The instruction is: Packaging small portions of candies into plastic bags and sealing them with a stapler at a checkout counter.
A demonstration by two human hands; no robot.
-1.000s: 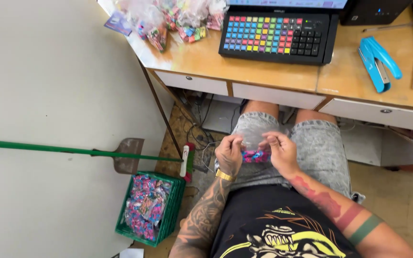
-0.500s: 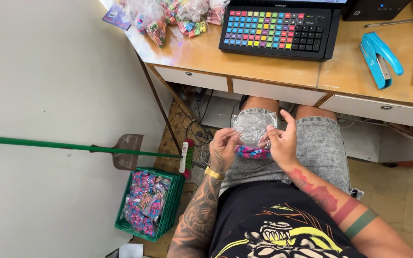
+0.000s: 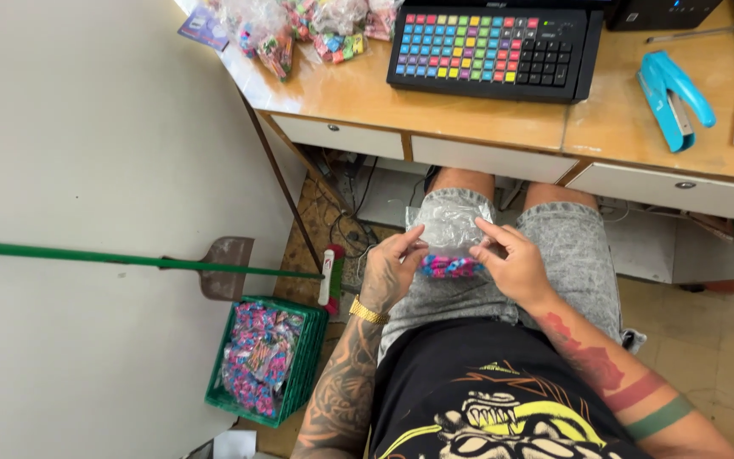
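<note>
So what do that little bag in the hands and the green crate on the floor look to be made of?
The bag looks like thin clear plastic film: glossy, crinkled, contents showing through. The green crate seems rigid moulded plastic, with slatted sides and a dull sheen.

Across the top of the frame the counter point(image 3: 503, 119) closes off the room above the lap, its drawer fronts point(image 3: 486, 158) hanging just over the knees; both hands sit in the narrow gap below. On the counter, a keyboard point(image 3: 490, 47) fills the middle, candy bags point(image 3: 299, 30) crowd upper left, a blue stapler point(image 3: 673, 98) lies right. At left a green broom handle point(image 3: 129, 259) bars the way above a green crate point(image 3: 269, 361). Lower right floor point(image 3: 715, 340) lies open
</note>
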